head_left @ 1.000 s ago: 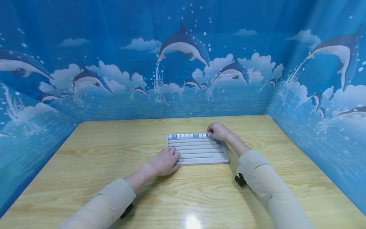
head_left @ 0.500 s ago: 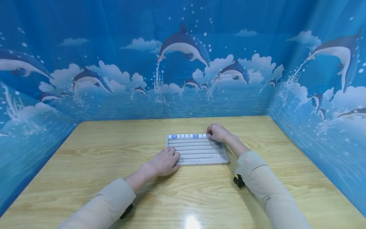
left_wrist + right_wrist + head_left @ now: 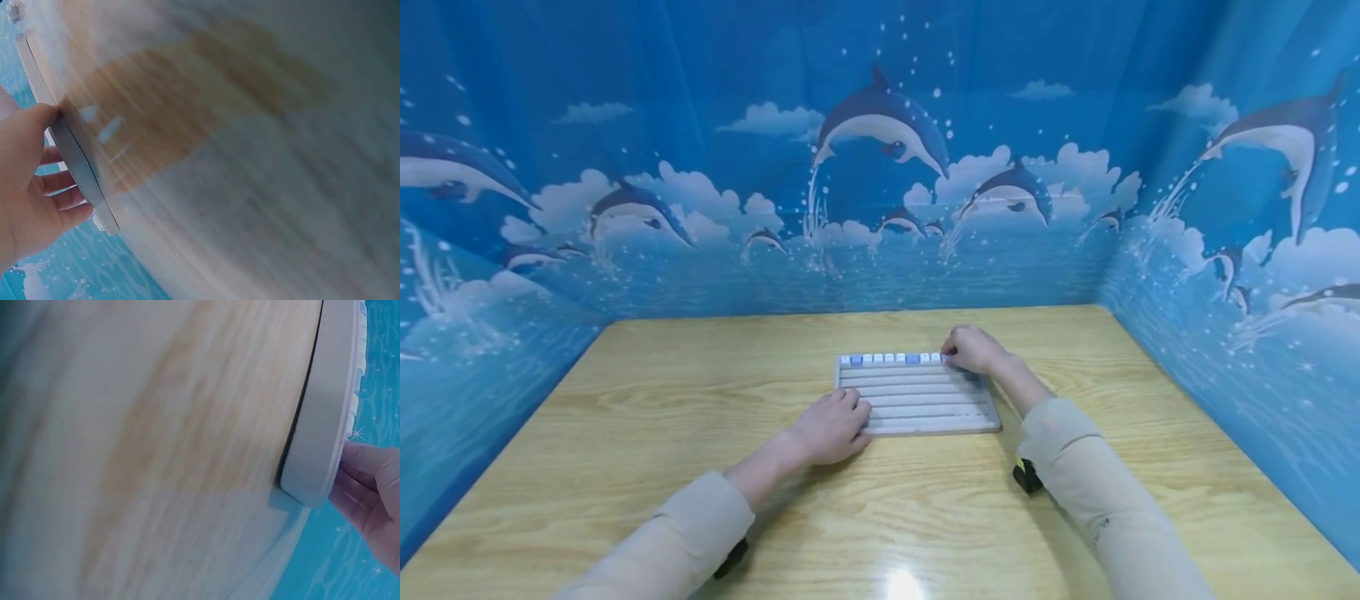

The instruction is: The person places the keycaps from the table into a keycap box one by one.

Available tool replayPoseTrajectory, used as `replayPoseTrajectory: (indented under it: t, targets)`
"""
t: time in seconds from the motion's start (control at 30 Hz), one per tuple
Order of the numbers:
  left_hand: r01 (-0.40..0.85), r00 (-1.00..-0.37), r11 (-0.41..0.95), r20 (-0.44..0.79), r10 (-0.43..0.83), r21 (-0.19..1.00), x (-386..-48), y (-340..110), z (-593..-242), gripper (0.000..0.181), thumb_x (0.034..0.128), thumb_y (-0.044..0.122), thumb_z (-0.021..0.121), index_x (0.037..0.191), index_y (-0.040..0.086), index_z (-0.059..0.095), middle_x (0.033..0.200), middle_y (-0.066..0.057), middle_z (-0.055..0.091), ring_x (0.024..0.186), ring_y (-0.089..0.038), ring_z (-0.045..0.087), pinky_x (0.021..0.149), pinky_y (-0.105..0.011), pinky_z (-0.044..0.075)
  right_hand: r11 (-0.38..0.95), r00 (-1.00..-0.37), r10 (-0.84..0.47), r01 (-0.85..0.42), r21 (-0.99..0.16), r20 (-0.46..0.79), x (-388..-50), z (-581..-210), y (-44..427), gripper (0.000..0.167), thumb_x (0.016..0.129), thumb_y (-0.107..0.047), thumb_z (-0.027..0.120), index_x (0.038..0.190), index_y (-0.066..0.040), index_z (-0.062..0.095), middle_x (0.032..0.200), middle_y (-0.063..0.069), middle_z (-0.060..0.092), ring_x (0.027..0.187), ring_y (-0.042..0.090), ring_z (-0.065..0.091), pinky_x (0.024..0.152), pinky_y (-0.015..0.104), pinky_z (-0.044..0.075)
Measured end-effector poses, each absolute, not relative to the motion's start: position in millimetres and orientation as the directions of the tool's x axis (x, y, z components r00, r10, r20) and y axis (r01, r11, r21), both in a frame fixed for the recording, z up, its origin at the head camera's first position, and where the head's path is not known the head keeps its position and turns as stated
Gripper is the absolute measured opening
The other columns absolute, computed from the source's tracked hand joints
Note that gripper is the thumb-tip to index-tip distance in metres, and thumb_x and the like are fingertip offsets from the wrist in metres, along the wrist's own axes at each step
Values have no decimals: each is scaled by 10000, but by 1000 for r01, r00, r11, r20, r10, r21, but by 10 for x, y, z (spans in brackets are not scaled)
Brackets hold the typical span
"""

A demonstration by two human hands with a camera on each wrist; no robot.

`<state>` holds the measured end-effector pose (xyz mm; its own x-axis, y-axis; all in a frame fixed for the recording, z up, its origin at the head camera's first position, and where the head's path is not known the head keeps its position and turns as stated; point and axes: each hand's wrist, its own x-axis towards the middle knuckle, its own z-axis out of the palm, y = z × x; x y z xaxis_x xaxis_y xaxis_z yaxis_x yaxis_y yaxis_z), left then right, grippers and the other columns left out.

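A light grey ridged tray (image 3: 925, 400) lies on the wooden table, with a row of white and blue keycaps (image 3: 890, 358) along its far edge. My left hand (image 3: 832, 427) grips the tray's near left corner. In the left wrist view the thumb lies on the tray's side wall (image 3: 76, 156) and the fingers reach over its top. At the right end of the row, my right hand (image 3: 973, 350) pinches a keycap (image 3: 945, 358), mostly hidden by the fingers. The right wrist view shows the hand beyond the tray's rounded corner (image 3: 322, 419), with the fingertips out of sight behind the rim.
The tabletop (image 3: 880, 508) extends around the tray on all sides. A blue dolphin-printed curtain (image 3: 865, 267) stands behind and along both sides of the table. A dark wrist device (image 3: 1027, 475) shows under the right sleeve.
The keycap at the right end, seen tilted and dark earlier, now sits level with the row under my right fingers. My right hand has shifted slightly; the left hand keeps its place on the tray.
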<state>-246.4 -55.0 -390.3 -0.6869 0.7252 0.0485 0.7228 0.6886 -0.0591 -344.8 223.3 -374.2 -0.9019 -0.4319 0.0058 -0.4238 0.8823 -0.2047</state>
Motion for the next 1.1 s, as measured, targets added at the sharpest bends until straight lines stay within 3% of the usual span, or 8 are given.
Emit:
replayPoseTrajectory:
  t: [0.63,1.1]
  targets:
    - [728,-677,681,67,733,-83,-2481,-552,-3938,249,916,358,545,902,113,508,856,-30,423,778,-174,397,705,-320,394,895,-913,-406,-388,-222,-40,-3455,-3730,2227,207,867,-96,640,1063,-50,688,1050,109,665,972,254,613,840,383,473]
    - [723,-684,685,43,728,-85,-2478,-556,-3926,242,925,361,530,919,119,511,862,-24,418,789,-173,394,713,-325,392,892,-899,-435,-423,-163,-51,-3428,-3710,2242,305,873,-133,635,1153,-13,622,991,109,657,889,224,609,779,361,484]
